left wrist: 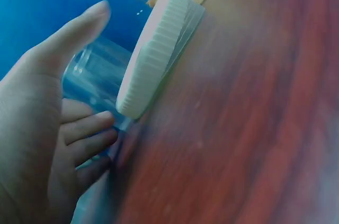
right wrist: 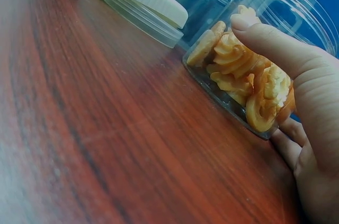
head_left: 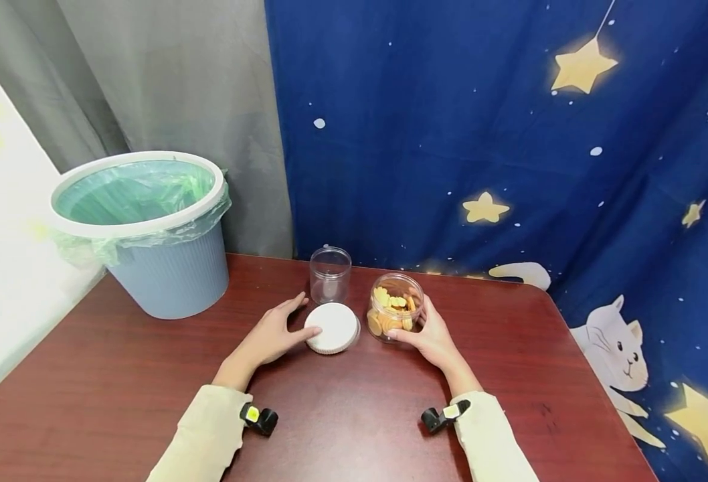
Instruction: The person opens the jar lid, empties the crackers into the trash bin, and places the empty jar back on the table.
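Note:
My right hand (head_left: 429,335) grips a clear plastic jar (head_left: 395,284) by its side, thumb in front and fingers behind. The jar stands upright and lidless on the table, partly filled with golden cookies (right wrist: 235,57). A white ribbed lid (head_left: 332,328) lies to its left, top up, with a see-through rim (right wrist: 143,21) beneath it. Beside that lid is my left hand (head_left: 272,335), thumb and fingers spread apart. In the left wrist view a gap shows between thumb and lid. Behind the lid stands a second clear jar (head_left: 330,268), open-topped, with no cookies visible in it.
A blue bin (head_left: 176,271) with a white rim and green liner stands at the table's back left. The reddish-brown table (head_left: 342,428) ends in a rounded corner at the back right. A grey curtain (head_left: 197,80) and a blue star-patterned curtain (head_left: 402,134) hang behind it.

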